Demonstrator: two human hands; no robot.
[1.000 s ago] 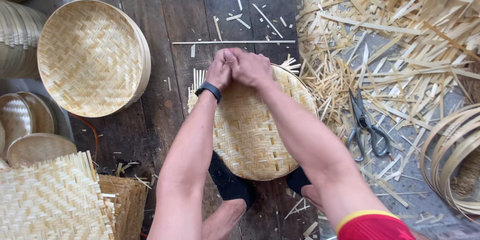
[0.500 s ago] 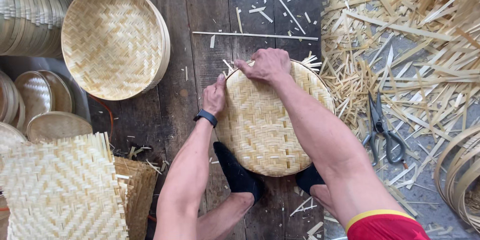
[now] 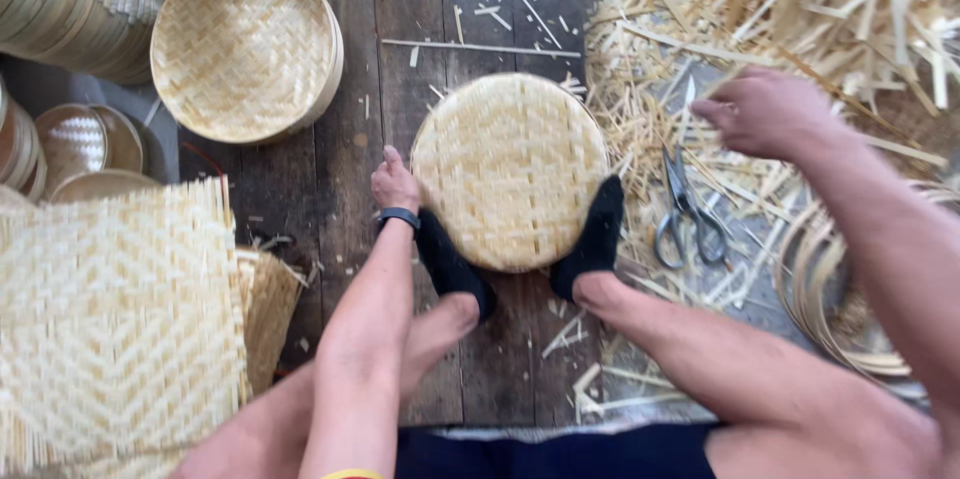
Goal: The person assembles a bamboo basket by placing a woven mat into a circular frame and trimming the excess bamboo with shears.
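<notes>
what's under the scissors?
The scissors lie on loose bamboo strips over grey floor, below the right hand. What lies directly beneath the blades is covered.

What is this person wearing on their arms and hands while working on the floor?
Both hands are bare: no gloves or rings visible. The left hand has a dark band, like a watch strap, around its wrist. The right hand has a bare wrist. Both forearms are uncovered; a thin yellow edge shows at the bottom of the left arm.

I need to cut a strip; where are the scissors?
In the head view, the scissors lie on the floor among bamboo offcuts, right of the round woven tray, just below the right hand.
</notes>
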